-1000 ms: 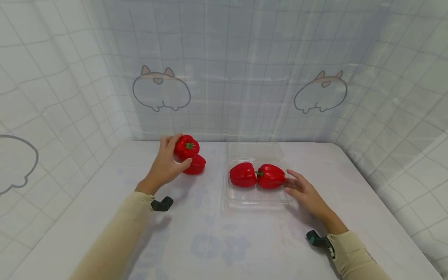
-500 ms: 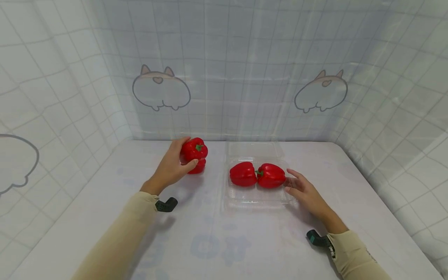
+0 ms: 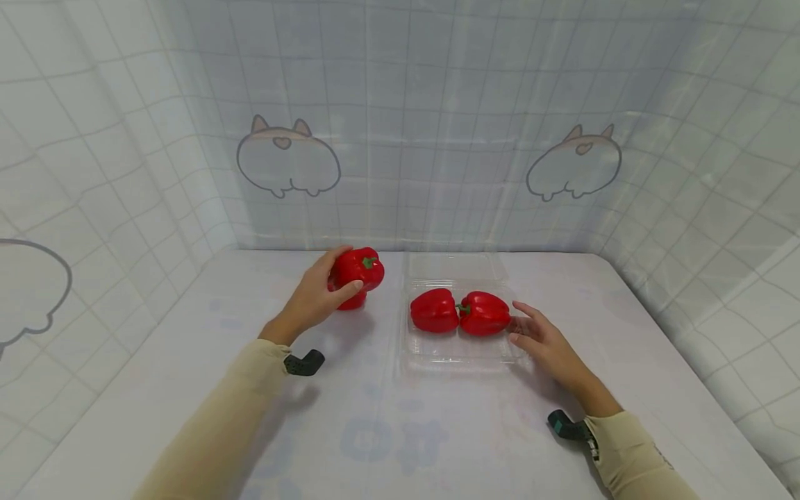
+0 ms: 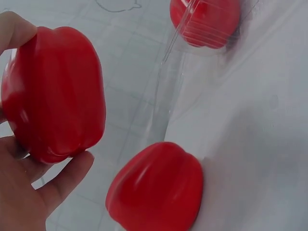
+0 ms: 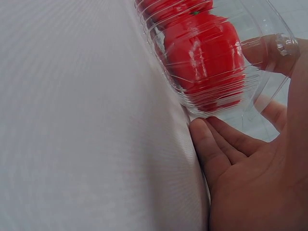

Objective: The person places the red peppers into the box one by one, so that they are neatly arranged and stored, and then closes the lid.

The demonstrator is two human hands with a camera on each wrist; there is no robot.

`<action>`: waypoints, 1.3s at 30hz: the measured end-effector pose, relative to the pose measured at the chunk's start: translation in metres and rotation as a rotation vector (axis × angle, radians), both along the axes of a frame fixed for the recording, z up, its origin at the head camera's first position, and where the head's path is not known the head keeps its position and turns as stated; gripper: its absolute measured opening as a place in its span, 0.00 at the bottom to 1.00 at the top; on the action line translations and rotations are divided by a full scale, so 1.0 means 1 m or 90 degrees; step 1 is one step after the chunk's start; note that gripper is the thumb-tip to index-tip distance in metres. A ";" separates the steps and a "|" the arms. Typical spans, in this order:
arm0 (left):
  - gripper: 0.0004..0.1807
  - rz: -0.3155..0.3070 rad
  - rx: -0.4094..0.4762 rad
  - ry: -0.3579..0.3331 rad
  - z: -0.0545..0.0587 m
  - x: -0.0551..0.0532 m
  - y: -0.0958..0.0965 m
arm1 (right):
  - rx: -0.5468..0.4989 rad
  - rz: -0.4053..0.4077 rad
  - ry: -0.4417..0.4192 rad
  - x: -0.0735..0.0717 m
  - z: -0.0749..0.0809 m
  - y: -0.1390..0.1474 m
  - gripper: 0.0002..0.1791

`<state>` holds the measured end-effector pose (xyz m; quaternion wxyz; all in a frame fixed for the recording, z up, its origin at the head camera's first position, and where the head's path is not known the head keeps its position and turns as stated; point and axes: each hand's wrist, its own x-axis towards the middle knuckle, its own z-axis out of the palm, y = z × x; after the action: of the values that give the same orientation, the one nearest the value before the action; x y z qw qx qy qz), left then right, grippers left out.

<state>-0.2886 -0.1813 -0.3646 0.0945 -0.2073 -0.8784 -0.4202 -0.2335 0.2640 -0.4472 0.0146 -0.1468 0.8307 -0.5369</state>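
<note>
My left hand [image 3: 315, 295] grips a red bell pepper [image 3: 362, 267], raised above the table with its green stem facing the head camera. Partly hidden behind that hand, another red bell pepper [image 4: 156, 187] lies on the table. To the right is a clear plastic container [image 3: 462, 351] with its lid folded back; two red bell peppers lie inside, a left one [image 3: 434, 310] and a right one [image 3: 484, 314], stem ends together. My right hand [image 3: 550, 351] holds the container's right end, its fingers partly seen through the plastic in the right wrist view.
The container's open lid [image 3: 455, 266] lies flat toward the back wall. A white cloth covers the table [image 3: 375, 444], and grid-patterned curtains [image 3: 431, 139] enclose its back and both sides. Dark wrist-camera mounts [image 3: 305, 362] stick out from both sleeves.
The left hand has moved right with its bell pepper, over the one on the table and toward the container. The right hand and the container stay in place.
</note>
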 end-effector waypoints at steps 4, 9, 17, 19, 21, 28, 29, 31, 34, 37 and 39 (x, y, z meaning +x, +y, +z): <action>0.44 -0.015 0.008 -0.017 -0.001 0.001 0.006 | -0.004 0.003 0.002 0.000 0.000 0.000 0.37; 0.42 -0.036 0.018 -0.040 0.001 0.001 0.014 | -0.002 0.002 0.003 0.000 0.000 0.000 0.37; 0.42 -0.064 0.019 -0.084 0.004 0.002 0.024 | 0.000 0.002 0.008 0.000 0.000 0.000 0.37; 0.41 -0.070 0.014 -0.090 0.003 0.002 0.027 | 0.001 0.001 0.006 0.000 0.000 -0.001 0.37; 0.40 -0.075 0.006 -0.092 0.003 0.002 0.029 | 0.004 0.000 0.005 0.000 0.000 -0.001 0.37; 0.36 -0.094 -0.009 -0.085 0.004 0.003 0.039 | 0.001 0.000 0.006 0.000 -0.001 0.000 0.37; 0.36 -0.095 -0.010 -0.084 0.004 0.003 0.040 | 0.003 0.001 0.008 0.000 -0.001 0.000 0.37; 0.36 -0.094 -0.010 -0.085 0.006 0.003 0.043 | 0.007 0.002 0.012 0.000 -0.002 0.000 0.37; 0.36 -0.096 -0.014 -0.091 0.008 0.004 0.048 | 0.008 -0.001 0.014 0.000 -0.002 0.000 0.37; 0.36 -0.106 -0.012 -0.098 0.010 0.004 0.054 | 0.009 -0.003 0.010 0.001 -0.001 0.000 0.37; 0.36 -0.117 -0.003 -0.106 0.010 0.004 0.058 | 0.008 -0.004 0.008 0.001 -0.001 -0.001 0.37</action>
<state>-0.2842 -0.1231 -0.3547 -0.0185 -0.2512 -0.8616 -0.4407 -0.2325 0.2630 -0.4477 0.0085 -0.1472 0.8348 -0.5304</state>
